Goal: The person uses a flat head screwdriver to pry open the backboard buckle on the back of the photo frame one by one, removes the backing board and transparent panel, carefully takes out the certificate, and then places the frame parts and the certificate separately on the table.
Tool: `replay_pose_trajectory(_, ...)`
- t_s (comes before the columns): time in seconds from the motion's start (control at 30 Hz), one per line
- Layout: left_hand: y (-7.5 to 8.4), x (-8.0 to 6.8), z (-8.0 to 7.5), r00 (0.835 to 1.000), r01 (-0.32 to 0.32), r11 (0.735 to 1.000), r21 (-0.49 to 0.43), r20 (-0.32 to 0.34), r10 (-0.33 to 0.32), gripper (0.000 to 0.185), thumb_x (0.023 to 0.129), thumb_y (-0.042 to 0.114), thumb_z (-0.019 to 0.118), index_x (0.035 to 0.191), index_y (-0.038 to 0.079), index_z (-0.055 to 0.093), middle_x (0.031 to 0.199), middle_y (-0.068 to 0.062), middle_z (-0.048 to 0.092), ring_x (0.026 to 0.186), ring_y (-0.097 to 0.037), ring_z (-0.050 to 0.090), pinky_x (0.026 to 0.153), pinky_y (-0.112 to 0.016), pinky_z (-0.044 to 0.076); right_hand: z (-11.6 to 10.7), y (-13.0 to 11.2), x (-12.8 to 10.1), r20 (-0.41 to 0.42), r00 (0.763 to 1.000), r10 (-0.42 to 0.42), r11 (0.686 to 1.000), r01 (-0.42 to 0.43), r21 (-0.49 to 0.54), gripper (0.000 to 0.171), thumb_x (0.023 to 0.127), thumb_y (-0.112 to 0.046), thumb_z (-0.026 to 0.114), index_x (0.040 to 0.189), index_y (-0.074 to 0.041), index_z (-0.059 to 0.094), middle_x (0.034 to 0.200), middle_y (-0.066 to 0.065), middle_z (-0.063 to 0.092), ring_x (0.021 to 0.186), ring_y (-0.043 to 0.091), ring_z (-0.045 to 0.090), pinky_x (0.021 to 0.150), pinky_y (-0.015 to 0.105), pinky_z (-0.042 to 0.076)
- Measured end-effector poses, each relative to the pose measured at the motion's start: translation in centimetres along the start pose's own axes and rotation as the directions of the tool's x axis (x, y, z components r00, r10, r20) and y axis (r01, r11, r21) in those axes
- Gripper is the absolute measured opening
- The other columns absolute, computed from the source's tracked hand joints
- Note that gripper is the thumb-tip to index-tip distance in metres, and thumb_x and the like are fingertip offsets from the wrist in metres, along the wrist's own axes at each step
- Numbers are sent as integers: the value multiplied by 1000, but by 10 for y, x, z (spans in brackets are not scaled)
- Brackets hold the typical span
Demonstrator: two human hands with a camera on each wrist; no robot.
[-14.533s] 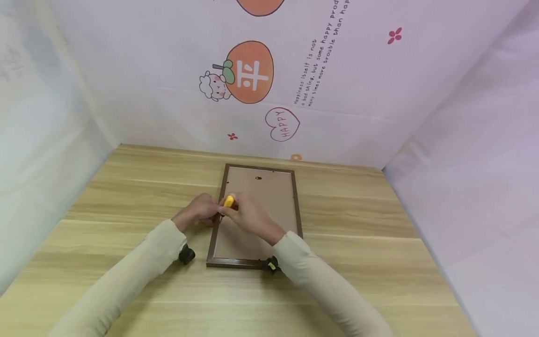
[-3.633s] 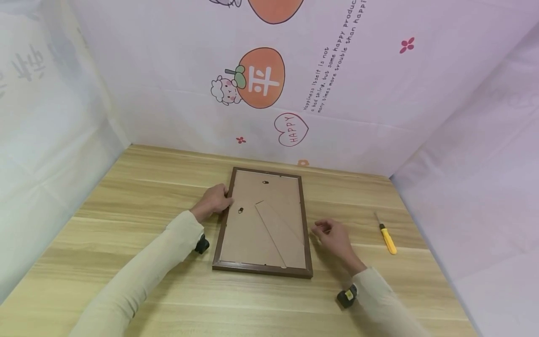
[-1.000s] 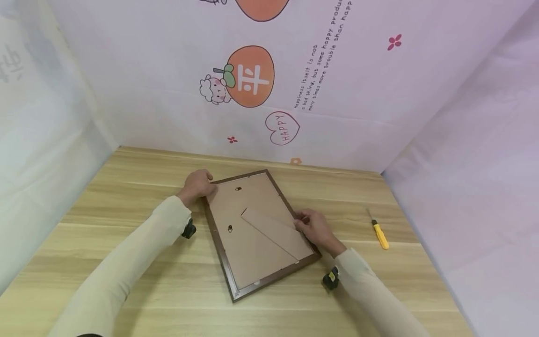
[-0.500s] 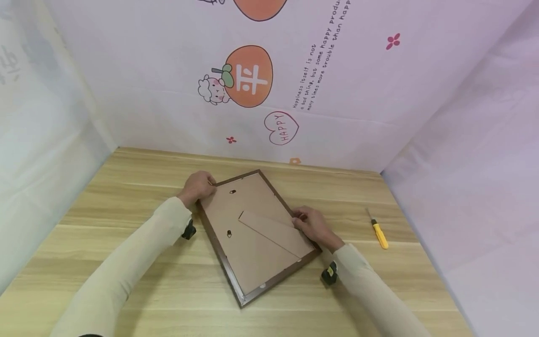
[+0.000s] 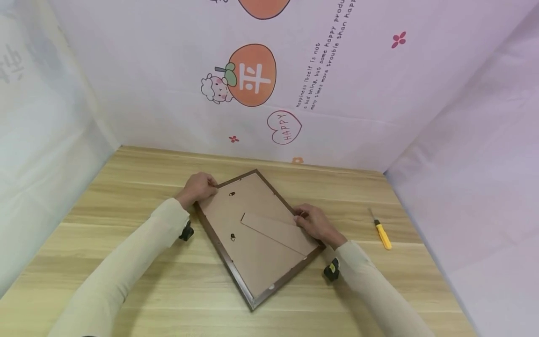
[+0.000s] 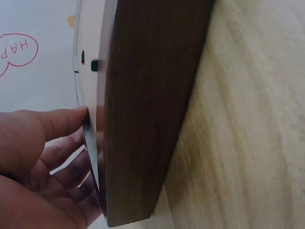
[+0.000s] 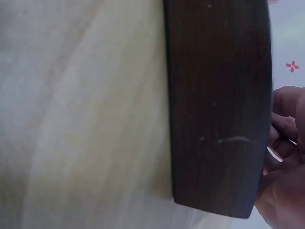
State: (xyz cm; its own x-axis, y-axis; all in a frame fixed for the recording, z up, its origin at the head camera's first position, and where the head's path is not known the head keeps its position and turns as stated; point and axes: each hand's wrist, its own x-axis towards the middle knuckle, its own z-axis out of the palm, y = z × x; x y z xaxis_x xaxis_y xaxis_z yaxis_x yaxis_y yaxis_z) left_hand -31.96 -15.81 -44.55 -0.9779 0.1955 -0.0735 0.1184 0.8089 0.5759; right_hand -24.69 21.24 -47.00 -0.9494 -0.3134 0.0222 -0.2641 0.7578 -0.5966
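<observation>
A brown picture frame (image 5: 236, 276) lies face down and turned at an angle on the wooden table (image 5: 126, 262), its tan backing board (image 5: 252, 252) and fold-out stand strip (image 5: 278, 231) showing. My left hand (image 5: 201, 187) grips the frame's far left corner. My right hand (image 5: 313, 223) grips the right edge, fingers curled over it by the stand strip. In the left wrist view the dark frame edge (image 6: 147, 109) fills the middle with my fingers (image 6: 52, 129) behind it. In the right wrist view my fingers (image 7: 286, 119) curl over the frame edge (image 7: 217, 105).
A small yellow-handled screwdriver (image 5: 382, 233) lies on the table to the right of the frame. Printed white and pink cloth walls (image 5: 269, 89) enclose the table at the back and on both sides.
Both hands have turned the frame further on the table; its near corner swung rightward. Earlier the frame lay straight, and the screwdriver was in my right hand.
</observation>
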Motion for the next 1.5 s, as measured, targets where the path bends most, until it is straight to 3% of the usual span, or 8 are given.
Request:
replay_pose_trajectory(0.27, 2, -5, -2, 999, -36, 999, 31, 6, 36, 23, 92, 16, 65, 107, 0, 70, 104, -16, 71, 90, -27, 64, 82, -39, 52, 0, -1, 2, 1, 1000, -9, 1000, 9, 18, 28, 96, -11, 61, 122, -1, 63, 114, 16, 67, 104, 30, 64, 88, 43, 55)
replay_pose_trajectory(0.53, 2, -6, -2, 1000, 23, 997, 69, -11, -22, 24, 92, 22, 65, 107, 5, 72, 110, -14, 72, 97, -28, 65, 85, -41, 52, 1, 0, 1, -27, 992, 123, 988, -120, 96, 30, 95, -18, 63, 123, -5, 65, 117, 14, 68, 103, 27, 64, 84, 37, 55)
replay_pose_trajectory(0.8, 1, -11, -2, 998, 53, 994, 101, -26, -51, 25, 92, 24, 66, 108, 6, 72, 114, -14, 71, 101, -30, 65, 79, -38, 53, -2, 13, 1, -92, 988, 125, 989, -116, 96, 24, 94, -19, 65, 116, -8, 70, 112, 12, 71, 95, 23, 64, 79, 30, 52)
replay_pose_trajectory(1.0, -2, -17, -3, 997, 77, 993, 93, -30, -74, 24, 91, 23, 66, 107, 5, 72, 113, -14, 71, 96, -29, 65, 72, -33, 51, -7, 23, -5, -104, 984, 148, 983, -134, 129, 23, 96, -18, 62, 115, -7, 70, 111, 12, 71, 97, 24, 64, 82, 33, 53)
replay_pose_trajectory(1.2, -5, -23, -3, 994, 100, 989, 107, -45, -95, 25, 91, 25, 67, 106, 6, 73, 113, -13, 71, 96, -29, 66, 66, -31, 50, -12, 28, -12, -181, 956, 232, 969, -211, 131, 30, 97, -19, 61, 120, 1, 64, 111, 18, 68, 101, 31, 63, 86, 39, 55)
replay_pose_trajectory(1.37, -6, -27, -3, 994, 103, 990, 94, -58, -98, 23, 91, 25, 67, 103, 6, 73, 110, -13, 72, 97, -31, 66, 71, -36, 52, -14, 29, -14, -209, 919, 333, 938, -302, 170, 37, 97, -20, 62, 126, 2, 59, 115, 20, 66, 101, 29, 62, 80, 33, 55)
replay_pose_trajectory(1.5, -8, -29, -1, 993, 108, 991, 84, -67, -102, 23, 90, 25, 67, 102, 5, 73, 108, -13, 72, 94, -31, 66, 72, -37, 53, -15, 28, -16, -197, 909, 368, 923, -332, 192, 40, 97, -21, 61, 129, 2, 56, 119, 21, 64, 103, 30, 61, 80, 30, 54)
